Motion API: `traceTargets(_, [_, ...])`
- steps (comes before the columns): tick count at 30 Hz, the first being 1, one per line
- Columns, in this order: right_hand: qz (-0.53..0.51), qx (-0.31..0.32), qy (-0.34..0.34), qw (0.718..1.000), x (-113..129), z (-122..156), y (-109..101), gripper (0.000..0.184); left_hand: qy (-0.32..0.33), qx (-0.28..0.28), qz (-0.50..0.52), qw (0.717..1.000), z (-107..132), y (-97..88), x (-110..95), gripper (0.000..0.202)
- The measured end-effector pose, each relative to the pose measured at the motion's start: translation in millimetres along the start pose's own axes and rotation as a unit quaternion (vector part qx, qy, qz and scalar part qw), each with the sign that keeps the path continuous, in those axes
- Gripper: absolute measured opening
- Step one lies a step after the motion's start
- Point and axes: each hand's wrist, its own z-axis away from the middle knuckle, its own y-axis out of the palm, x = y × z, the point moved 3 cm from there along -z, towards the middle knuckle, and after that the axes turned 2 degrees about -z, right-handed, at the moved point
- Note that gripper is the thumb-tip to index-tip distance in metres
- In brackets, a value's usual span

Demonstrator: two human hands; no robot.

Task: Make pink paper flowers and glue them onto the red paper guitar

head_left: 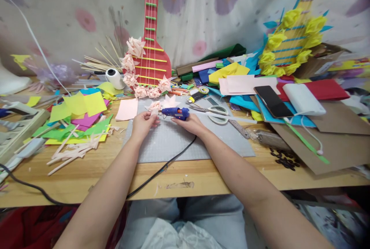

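My right hand is wrapped round a blue hot glue gun, its nozzle pointing left. A black cord runs from that hand down to the table's front edge. In my left hand, closed at the fingertips, is a small pale pink paper petal, close to the nozzle. Whether glue is on the petal is too small to see. Just beyond lie pale pink paper flowers on the grey cutting mat. A pair of scissors rests right of the glue gun.
A red paper lute with pink flowers leans at the back; a yellow one stands back right. Coloured paper scraps lie left. A phone, a white power bank and cardboard are on the right.
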Motion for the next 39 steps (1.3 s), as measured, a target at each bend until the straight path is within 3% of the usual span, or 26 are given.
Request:
traceTargets(18, [-0.002,0.006,-0.003,1.000,-0.8,-0.9,0.8,0.032,-0.002,0.011,-0.008,1.000,-1.4,0.8,1.8,0.016])
traceTargets(29, [-0.009,0.009,0.001,1.000,-5.1,-1.9,1.9,0.035,0.010,0.019,-0.035,0.999,2.9,2.8,-1.4,0.026])
traceTargets(39, [-0.063,-0.028,0.028,0.997,-6.9,-4.4,-1.5,0.034,0.007,0.027,-0.011,1.000,-0.6,1.7,2.1,0.031])
